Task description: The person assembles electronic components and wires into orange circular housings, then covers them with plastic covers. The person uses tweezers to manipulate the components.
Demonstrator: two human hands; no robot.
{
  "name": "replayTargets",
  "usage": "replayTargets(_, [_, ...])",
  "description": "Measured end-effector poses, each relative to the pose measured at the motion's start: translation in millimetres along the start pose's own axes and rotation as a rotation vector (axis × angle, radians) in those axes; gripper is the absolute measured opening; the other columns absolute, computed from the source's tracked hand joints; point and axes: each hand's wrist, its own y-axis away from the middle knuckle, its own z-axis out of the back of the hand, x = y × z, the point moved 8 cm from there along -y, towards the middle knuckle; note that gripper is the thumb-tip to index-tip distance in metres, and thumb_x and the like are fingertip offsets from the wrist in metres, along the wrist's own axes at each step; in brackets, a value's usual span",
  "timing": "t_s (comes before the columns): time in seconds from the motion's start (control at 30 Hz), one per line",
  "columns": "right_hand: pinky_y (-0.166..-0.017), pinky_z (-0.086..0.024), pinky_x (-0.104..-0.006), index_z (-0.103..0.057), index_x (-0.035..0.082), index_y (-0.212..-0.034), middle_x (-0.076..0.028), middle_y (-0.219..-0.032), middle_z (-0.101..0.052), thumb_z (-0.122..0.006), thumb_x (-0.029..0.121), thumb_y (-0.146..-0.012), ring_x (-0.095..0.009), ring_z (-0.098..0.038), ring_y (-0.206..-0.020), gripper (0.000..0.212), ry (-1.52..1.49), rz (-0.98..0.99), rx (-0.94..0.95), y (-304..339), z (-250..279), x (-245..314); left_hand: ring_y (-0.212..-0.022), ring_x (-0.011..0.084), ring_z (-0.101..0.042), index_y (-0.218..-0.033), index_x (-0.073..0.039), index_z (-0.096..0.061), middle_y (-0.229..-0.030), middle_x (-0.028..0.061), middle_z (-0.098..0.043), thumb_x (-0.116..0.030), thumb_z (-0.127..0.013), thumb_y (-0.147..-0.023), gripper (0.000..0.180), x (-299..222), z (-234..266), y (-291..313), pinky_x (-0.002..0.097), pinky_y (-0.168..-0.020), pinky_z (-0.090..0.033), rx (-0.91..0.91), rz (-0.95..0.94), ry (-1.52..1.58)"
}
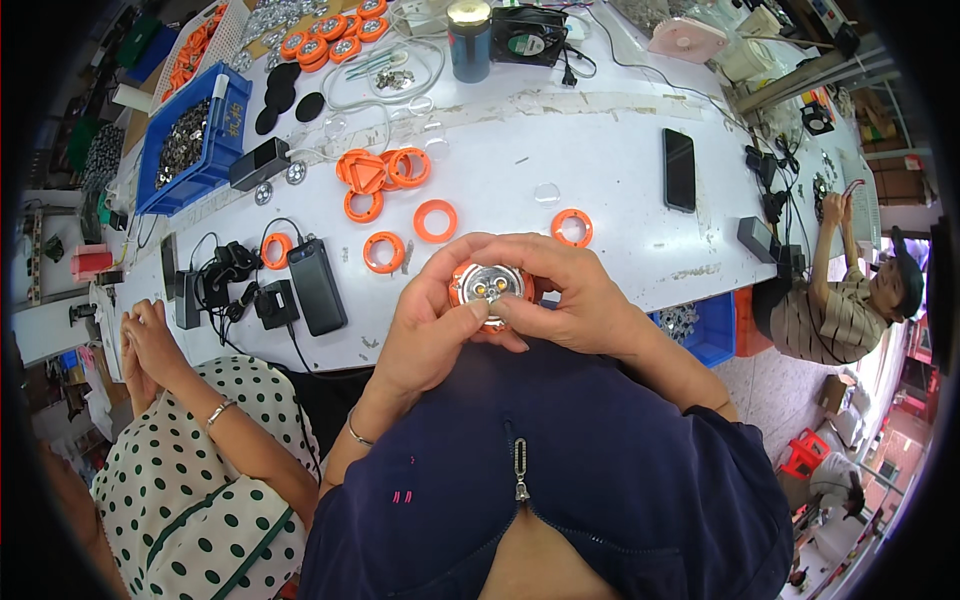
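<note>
Close to my chest at the table's front edge, both hands hold a round orange lamp. Its silver reflector faces up and shows small yellowish LEDs. My left hand wraps its left side, the thumb pressing on the reflector's lower part. From the right, my right hand curls round the housing, its thumb meeting the left one on the reflector. Fingers cover much of the orange rim. Just beyond the hands lie loose orange rings: one ring ahead, another ring to the left, a third ring to the right.
A blue bin of small metal parts stands far left. Power banks and cables lie left, a phone right, a blue jar at the back. A co-worker's hands are close on my left; another person works far right.
</note>
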Motion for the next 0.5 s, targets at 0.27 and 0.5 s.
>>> replayTargets(0.27, [-0.08, -0.05, -0.0279, -0.061, 0.003, -0.114, -0.009, -0.104, -0.065, -0.069, 0.007, -0.076, -0.016, -0.063, -0.094, 0.04, 0.146, 0.16, -0.015, 6.9, 2.9, -0.6, -0.105, 0.0242, -0.059, -0.138, 0.001, -0.028, -0.117, 0.0186, -0.054, -0.002, -0.049, -0.088, 0.054, -1.1, -6.0, 1.7, 0.0384, -0.076, -0.059, 0.051, 0.013, -0.027])
replayTargets(0.5, [-0.08, -0.05, -0.0308, -0.061, 0.007, -0.117, -0.01, -0.107, -0.064, -0.074, 0.014, -0.072, -0.022, -0.064, -0.094, 0.048, 0.061, 0.066, 0.0, 6.6, 3.5, -5.4, -0.105, 0.0244, -0.06, -0.137, 0.002, -0.029, -0.115, 0.0189, -0.055, 0.002, -0.046, -0.084, 0.057, -2.5, -4.5, 0.4, 0.0369, -0.081, -0.057, -0.001, 0.02, 0.003])
